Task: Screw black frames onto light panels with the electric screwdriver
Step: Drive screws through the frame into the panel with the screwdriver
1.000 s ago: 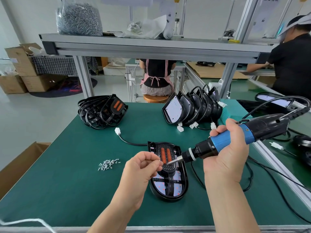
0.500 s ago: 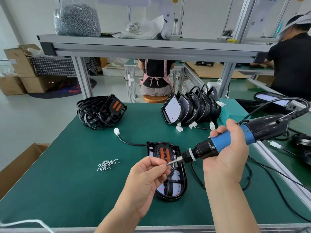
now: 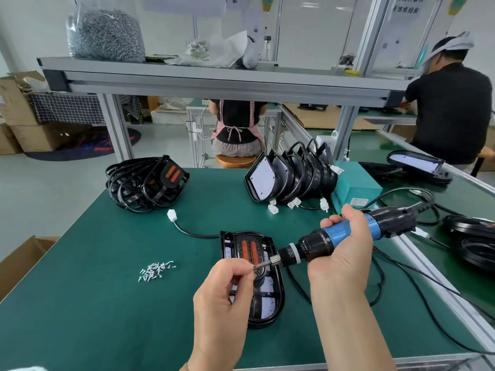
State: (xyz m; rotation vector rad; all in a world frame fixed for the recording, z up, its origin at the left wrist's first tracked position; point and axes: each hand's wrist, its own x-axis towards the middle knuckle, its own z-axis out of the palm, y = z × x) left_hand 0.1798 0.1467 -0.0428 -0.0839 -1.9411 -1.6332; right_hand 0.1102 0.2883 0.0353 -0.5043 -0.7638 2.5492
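Left hand (image 3: 225, 290): has closed in on the bit (image 3: 263, 264) since a second ago, when its fingertips sat just short of the tip. Thumb and forefinger now pinch the tip, above the middle of the light panel; whether a screw sits between them is too small to tell.
Right hand (image 3: 345, 253): wrapped round the blue grip of the electric screwdriver (image 3: 316, 245), just right of the light panel and raised off the tabletop.
Electric screwdriver: held nearly level, nose pointing left over the light panel, its cord running off to the right.
Light panel (image 3: 267, 309): lies flat on the green tabletop (image 3: 107, 303), its near half partly hidden by the left hand.
Black frame (image 3: 271, 249): sits on top of the light panel, with two orange strips at the far end.
Loose screws (image 3: 156, 269): small heap on the tabletop, left of the light panel.
White connector (image 3: 171, 215): on the light panel's cable, beyond and left of it.
Spare frames (image 3: 144, 183): black pile well beyond the light panel, to the left.
Waiting panels (image 3: 289, 175): row standing on edge, beyond the light panel to the right, against a green box (image 3: 353, 188).
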